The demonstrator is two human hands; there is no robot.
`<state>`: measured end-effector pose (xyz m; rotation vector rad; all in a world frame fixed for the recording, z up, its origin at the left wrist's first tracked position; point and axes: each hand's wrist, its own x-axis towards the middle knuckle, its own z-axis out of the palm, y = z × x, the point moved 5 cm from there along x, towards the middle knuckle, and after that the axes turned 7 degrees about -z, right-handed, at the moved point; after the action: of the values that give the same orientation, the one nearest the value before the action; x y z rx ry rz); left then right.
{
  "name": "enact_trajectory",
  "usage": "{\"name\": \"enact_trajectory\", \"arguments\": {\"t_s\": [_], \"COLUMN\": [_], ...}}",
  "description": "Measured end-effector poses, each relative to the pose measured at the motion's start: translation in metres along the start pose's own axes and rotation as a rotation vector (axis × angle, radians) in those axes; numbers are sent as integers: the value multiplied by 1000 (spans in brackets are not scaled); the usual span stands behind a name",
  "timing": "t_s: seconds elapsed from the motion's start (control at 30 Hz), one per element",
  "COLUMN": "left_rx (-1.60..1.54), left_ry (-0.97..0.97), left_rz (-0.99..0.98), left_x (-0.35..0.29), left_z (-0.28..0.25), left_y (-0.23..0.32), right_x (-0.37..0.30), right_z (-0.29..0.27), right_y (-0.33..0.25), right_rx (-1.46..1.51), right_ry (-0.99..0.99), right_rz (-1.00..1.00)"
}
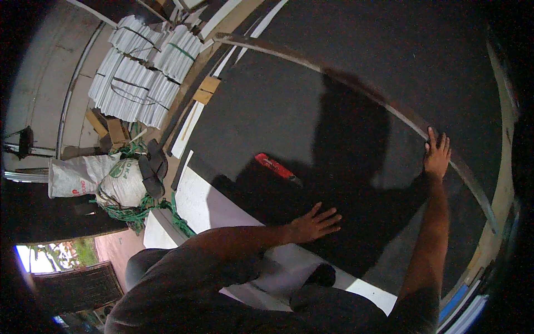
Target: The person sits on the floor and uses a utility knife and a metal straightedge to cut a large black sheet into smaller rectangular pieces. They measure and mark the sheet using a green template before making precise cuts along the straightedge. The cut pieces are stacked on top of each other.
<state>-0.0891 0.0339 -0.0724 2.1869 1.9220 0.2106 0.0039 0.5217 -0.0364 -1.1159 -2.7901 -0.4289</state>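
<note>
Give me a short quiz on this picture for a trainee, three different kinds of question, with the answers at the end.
1. Multiple choice. What is the right hand touching?
A) a white sack
B) the long narrow strip
C) the green netting

2. Short answer. Does the red hand tool lie on the person's side of the strip or on the far side?

3. True or false: the left hand is gripping the red hand tool.

Key
1. B.
2. The person's side.
3. False: it is spread open over the dark sheet, apart from the tool.
</note>
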Motion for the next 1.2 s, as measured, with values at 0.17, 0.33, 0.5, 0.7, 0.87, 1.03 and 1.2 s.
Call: {"name": "enact_trajectory", "arguments": {"t_s": [0.17,0.33,0.5,0.7,0.87,1.03,1.2], "left_rx": [16,132,252,181,271,270,405], "left_ry": [-90,5,-40,-86,61,48,-13], "left_rz": [18,32,55,35,80,68,74], "left_x": [3,-2,0,3,-5,-9,-17], "left_z": [-5,-7,-14,-5,3,12,6], "left_y": [3,1,3,14,19,13,11], "right_x": [-90,-164,-214,-278,-297,-297,-297], "right_z": [23,-13,-72,-70,-75,-84,-93], "right_y": [-14,-42,-40,-47,-52,-65,-71], "right_rx": [145,211,313,259,320,343,381], "right_ry": [-124,-314,-685,-715,-640,-623,-620], "right_rz": [136,-17,-138,-137,-78,-79,-58]}}
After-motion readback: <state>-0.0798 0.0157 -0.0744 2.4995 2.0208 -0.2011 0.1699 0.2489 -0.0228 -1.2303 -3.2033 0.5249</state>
